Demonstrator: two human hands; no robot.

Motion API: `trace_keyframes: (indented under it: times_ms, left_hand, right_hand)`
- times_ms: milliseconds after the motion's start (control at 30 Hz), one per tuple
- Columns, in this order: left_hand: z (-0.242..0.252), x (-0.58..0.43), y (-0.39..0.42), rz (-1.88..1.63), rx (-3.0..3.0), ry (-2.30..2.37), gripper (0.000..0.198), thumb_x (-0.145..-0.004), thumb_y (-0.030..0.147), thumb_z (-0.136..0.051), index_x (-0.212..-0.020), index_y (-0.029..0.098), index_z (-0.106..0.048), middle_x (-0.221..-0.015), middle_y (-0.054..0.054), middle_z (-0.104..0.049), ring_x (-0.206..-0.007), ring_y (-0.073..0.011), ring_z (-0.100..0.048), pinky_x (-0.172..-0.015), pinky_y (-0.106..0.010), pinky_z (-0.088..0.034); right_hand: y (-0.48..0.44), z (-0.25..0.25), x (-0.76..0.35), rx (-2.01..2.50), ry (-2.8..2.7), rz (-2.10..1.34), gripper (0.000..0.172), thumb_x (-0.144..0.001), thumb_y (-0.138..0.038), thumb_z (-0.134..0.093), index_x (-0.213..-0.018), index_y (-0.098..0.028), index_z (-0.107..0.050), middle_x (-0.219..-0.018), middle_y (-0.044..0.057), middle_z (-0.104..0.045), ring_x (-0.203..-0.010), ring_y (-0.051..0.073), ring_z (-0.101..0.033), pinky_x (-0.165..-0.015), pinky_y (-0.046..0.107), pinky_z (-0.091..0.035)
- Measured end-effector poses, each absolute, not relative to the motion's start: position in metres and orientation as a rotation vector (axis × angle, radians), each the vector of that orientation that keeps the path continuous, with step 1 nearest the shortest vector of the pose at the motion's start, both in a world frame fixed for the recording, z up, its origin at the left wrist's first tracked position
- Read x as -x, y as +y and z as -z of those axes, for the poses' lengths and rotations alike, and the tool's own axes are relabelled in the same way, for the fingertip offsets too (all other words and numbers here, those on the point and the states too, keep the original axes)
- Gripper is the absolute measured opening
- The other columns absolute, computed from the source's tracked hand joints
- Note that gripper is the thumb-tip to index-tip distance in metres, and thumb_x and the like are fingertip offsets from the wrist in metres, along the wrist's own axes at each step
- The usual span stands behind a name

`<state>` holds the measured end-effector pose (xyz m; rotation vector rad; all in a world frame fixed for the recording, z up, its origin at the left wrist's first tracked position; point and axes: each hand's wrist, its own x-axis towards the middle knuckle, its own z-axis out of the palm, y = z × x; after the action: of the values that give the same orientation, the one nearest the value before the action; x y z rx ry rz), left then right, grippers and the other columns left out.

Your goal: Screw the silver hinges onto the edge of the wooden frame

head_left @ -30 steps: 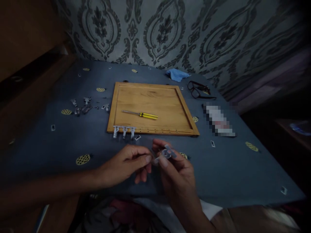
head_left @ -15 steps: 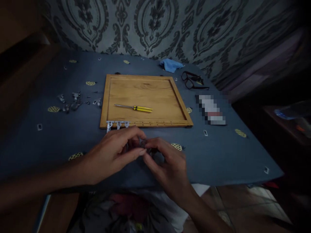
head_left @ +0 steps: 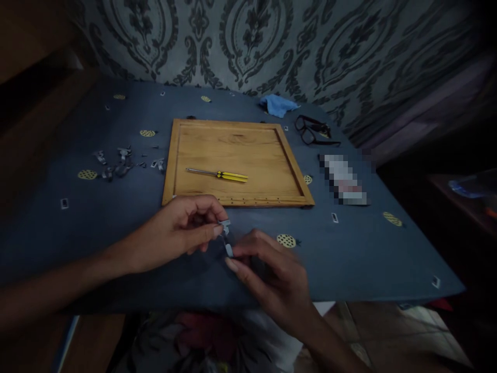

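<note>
My left hand (head_left: 182, 225) pinches the top of a small metal hook (head_left: 225, 235) just in front of the wooden board (head_left: 267, 160). My right hand (head_left: 267, 274) holds the hook's lower end between thumb and fingertips, fingers curled. Both hands hover over the blue patterned tablecloth (head_left: 368, 248) near its front edge. A yellow-handled screwdriver (head_left: 219, 175) lies on the board. My left hand hides the board's front left edge.
A scatter of metal hooks and screws (head_left: 120, 165) lies left of the board. A blue cloth (head_left: 277, 103) and black glasses (head_left: 312, 130) sit at the back right. A blurred-out object (head_left: 344, 178) lies right of the board. Patterned wall behind.
My hands came down from a raised position to just above the cloth, and the left now covers the hooks on the board's front edge. The camera shifted slightly.
</note>
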<state>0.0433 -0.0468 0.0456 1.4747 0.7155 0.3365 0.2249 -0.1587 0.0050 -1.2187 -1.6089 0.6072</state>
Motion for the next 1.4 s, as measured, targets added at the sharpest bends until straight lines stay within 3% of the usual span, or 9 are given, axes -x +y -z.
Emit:
trace_keyframes:
  times_ms: [133, 333, 500, 700, 900, 1400]
  left_hand:
    - [-0.052, -0.038, -0.035, -0.499, -1.681, 0.766, 0.018, -0.092, 0.032, -0.064, -0.103, 0.018, -0.065, -0.076, 0.003, -0.062, -0.06, -0.0093, -0.057, -0.053, -0.019, -0.045]
    - [-0.043, -0.032, -0.013, -0.68, -2.016, 0.907, 0.032, -0.091, 0.041, -0.066, -0.113, 0.017, -0.066, -0.085, 0.0, -0.065, -0.069, -0.0132, -0.06, -0.057, -0.023, -0.045]
    - [-0.025, -0.031, -0.01, -0.593, -2.095, 0.816, 0.044, -0.086, 0.039, -0.073, -0.125, 0.02, -0.061, -0.114, -0.007, -0.071, -0.108, -0.0236, -0.069, -0.087, -0.034, -0.056]
    - [-0.014, -0.032, -0.014, -0.498, -2.329, 0.764, 0.05, -0.087, 0.037, -0.076, -0.131, 0.022, -0.057, -0.131, -0.01, -0.068, -0.122, -0.0281, -0.065, -0.107, -0.043, -0.053]
    - [-0.004, -0.034, -0.017, -0.424, -2.427, 0.789, 0.052, -0.09, 0.036, -0.073, -0.137, 0.025, -0.053, -0.137, -0.01, -0.067, -0.129, -0.0299, -0.062, -0.111, -0.047, -0.05]
    - [-0.005, -0.045, -0.02, -0.421, -2.47, 0.84, 0.051, -0.091, 0.036, -0.074, -0.135, 0.023, -0.052, -0.13, -0.01, -0.071, -0.122, -0.0302, -0.067, -0.103, -0.046, -0.053]
  right_hand:
    - [-0.147, -0.007, -0.228, 1.258, -1.389, -0.865, 0.015, -0.087, -0.027, -0.078, -0.075, -0.022, -0.071, -0.069, -0.001, -0.065, -0.062, 0.012, -0.06, -0.058, 0.024, -0.047]
    - [-0.117, 0.001, -0.23, 1.351, -0.89, -1.339, 0.038, -0.069, -0.049, -0.089, -0.073, -0.019, -0.065, -0.055, -0.007, -0.052, -0.047, 0.006, -0.041, -0.046, 0.021, -0.034]
    - [-0.106, 0.005, -0.225, 1.373, -0.832, -1.468, 0.044, -0.067, -0.053, -0.089, -0.078, -0.02, -0.062, -0.046, -0.008, -0.055, -0.038, 0.006, -0.04, -0.039, 0.019, -0.029]
    - [-0.1, 0.01, -0.225, 1.343, -0.798, -1.478, 0.049, -0.064, -0.06, -0.088, -0.076, -0.02, -0.063, -0.042, -0.007, -0.057, -0.034, 0.006, -0.041, -0.036, 0.019, -0.028]
    - [-0.096, 0.012, -0.226, 1.327, -0.791, -1.506, 0.047, -0.064, -0.058, -0.089, -0.076, -0.02, -0.064, -0.042, -0.007, -0.057, -0.034, 0.006, -0.042, -0.036, 0.019, -0.03]
    - [-0.093, 0.012, -0.229, 1.328, -0.84, -1.552, 0.044, -0.07, -0.057, -0.086, -0.07, -0.02, -0.061, -0.039, -0.008, -0.051, -0.033, 0.005, -0.035, -0.033, 0.018, -0.023]
